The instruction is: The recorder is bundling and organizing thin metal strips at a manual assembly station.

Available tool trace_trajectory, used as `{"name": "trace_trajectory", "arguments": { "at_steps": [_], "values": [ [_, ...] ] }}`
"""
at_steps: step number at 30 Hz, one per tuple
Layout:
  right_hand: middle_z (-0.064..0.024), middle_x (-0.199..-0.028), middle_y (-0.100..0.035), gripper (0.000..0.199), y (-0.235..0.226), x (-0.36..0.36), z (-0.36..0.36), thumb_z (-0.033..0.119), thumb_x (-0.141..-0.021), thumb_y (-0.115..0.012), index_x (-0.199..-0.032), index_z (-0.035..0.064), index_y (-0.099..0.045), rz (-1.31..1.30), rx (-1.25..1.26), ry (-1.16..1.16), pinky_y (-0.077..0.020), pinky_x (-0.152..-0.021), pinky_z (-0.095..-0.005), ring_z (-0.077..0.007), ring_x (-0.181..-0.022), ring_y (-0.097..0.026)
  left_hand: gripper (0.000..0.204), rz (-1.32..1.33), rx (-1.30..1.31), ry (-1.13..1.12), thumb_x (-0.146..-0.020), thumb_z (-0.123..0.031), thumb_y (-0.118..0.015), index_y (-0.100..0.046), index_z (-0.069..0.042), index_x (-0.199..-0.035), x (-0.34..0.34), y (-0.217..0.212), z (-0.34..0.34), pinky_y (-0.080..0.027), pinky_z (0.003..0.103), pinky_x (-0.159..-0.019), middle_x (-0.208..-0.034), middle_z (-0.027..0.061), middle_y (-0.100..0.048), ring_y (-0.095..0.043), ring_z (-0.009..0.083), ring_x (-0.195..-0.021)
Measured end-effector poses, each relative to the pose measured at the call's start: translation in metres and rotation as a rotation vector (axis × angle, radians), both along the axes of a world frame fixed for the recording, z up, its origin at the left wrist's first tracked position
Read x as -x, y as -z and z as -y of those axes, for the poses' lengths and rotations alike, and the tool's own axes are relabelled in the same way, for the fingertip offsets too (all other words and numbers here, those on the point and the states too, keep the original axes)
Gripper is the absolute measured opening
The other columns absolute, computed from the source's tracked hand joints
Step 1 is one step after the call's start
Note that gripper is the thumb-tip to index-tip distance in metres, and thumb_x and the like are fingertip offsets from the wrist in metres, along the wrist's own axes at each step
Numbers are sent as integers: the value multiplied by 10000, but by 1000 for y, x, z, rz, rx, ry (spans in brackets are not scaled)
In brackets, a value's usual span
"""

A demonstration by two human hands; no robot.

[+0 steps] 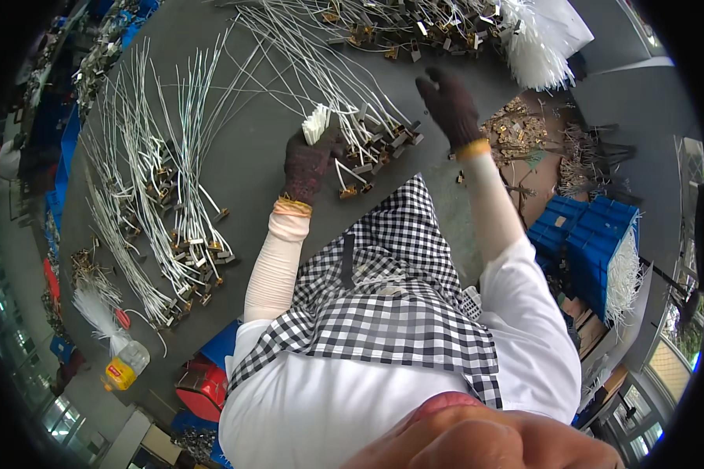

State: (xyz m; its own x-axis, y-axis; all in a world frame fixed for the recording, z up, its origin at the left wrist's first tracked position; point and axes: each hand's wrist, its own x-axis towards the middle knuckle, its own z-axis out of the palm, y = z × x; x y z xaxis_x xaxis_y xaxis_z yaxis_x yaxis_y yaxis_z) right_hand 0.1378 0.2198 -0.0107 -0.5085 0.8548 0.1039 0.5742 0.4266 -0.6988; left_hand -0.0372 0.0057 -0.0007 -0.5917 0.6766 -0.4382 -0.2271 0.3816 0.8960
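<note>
Dark knit gloves: we've got them on both hands, pale sleeves running up each arm.
Left hand (pixel 309 162): clenched on a small white bundle of ties (pixel 316 123), held just above the grey table (pixel 250 168).
Right hand (pixel 451 105): reaching over the table's far side, fingers loosely spread, holding nothing we can see.
Wire leads (pixel 360 129): white, thin, with little dark and brass end blocks, fanned out between our hands.
Handling, our guess: light and floppy, tangle-prone, so best gripped near the block ends.
More leads (pixel 160 195): big fan off to the left.
Further out: white tie bunch (pixel 536 43) top right, blue crates (pixel 590 238) on the floor, yellow-labelled bottle (pixel 125 367) lower left.
</note>
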Motion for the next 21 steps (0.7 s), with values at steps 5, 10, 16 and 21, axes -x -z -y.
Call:
{"name": "trace_trajectory", "arguments": {
  "at_steps": [5,10,16,21],
  "values": [
    [-216,-1072,-680,440,44,57,-71,368,-857,-683,-1148,40,-651,74,-87,103,-511,-863,-454,-403,-995,-645,228,65,-42,47,-940,-256,-674,-682,-28,-935,-12,-4,-3,-466,238,-526,-756,27,-693,-618,96,-570],
    [-224,-1022,-680,388,55,39,-60,341,-857,-675,-1099,39,-653,-48,-136,61,-512,-817,-461,-399,-975,-647,252,124,-72,12,-957,-273,-642,-669,-33,-888,-31,-20,0,-454,229,-524,-720,12,-655,-597,78,-581],
    [-219,-912,-677,299,11,-112,9,284,-884,-602,-1063,59,-684,302,107,19,-524,-765,-450,-392,-875,-660,264,215,-361,342,-958,-25,-568,-594,62,-1205,-78,-10,6,-594,264,-790,-1060,135,-683,-689,165,-924],
    [-174,-812,-696,271,5,-267,94,270,-900,-619,-941,14,-701,350,380,5,-520,-715,-391,-279,-750,-676,230,778,-198,190,-967,-77,-583,-604,33,-1168,-139,-9,-4,-606,352,-881,-1084,155,-665,-687,234,-971]
  ]
}}
